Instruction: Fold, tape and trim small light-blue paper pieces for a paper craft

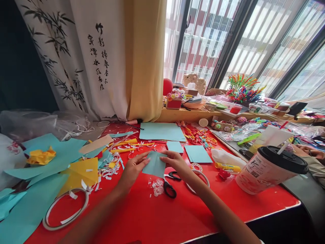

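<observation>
Between my two hands is a small square of light blue paper [154, 165], held above the red table. My left hand [133, 169] pinches its left edge, and my right hand [176, 163] grips its upper right corner. Under the right hand and the paper lies a pair of black-handled scissors [169, 189], its blades partly hidden by the sheet. A small heap of white scraps [157, 187] sits beside the scissors. Just beyond my hands are a stack of small blue squares [174, 147] and a second blue stack [198, 154].
A lidded drink cup [271, 171] stands at the right, near a yellow glue stick [227, 166]. Tape rings [66, 222] lie left and right of my arms. Blue sheets [40, 200] and a yellow sheet [82, 173] cover the left. A person's hand [308, 150] shows at far right.
</observation>
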Demonstrator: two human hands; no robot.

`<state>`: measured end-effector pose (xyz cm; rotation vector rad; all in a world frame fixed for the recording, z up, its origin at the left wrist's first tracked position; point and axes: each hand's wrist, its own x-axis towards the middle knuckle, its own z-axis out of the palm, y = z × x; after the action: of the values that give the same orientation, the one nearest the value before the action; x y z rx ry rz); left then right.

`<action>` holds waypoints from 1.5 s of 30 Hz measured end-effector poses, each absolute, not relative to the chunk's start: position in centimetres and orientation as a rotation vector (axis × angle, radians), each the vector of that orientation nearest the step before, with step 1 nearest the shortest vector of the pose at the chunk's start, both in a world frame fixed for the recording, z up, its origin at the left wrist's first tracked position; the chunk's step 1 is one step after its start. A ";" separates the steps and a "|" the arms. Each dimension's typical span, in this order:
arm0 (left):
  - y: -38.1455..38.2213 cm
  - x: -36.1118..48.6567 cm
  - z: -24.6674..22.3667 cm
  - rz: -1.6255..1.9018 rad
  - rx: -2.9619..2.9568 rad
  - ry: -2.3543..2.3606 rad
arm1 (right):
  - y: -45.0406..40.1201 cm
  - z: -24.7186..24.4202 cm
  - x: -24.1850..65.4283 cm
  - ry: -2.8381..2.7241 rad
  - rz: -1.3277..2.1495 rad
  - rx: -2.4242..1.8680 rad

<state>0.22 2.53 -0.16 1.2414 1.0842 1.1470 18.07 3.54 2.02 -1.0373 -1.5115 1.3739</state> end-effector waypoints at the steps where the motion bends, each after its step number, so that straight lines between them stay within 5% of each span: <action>1: 2.6 0.2 -0.2 1.143 1.243 1.083 | 3.5 2.0 18.1 -1.526 1.363 -1.052; 45: 2.1 0.9 -0.2 0.977 1.517 1.157 | 3.4 0.8 17.9 -1.810 1.041 -1.119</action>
<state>0.90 2.06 -0.23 1.5173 1.1573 0.9774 17.89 3.41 0.80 -1.1192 -1.8100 1.0415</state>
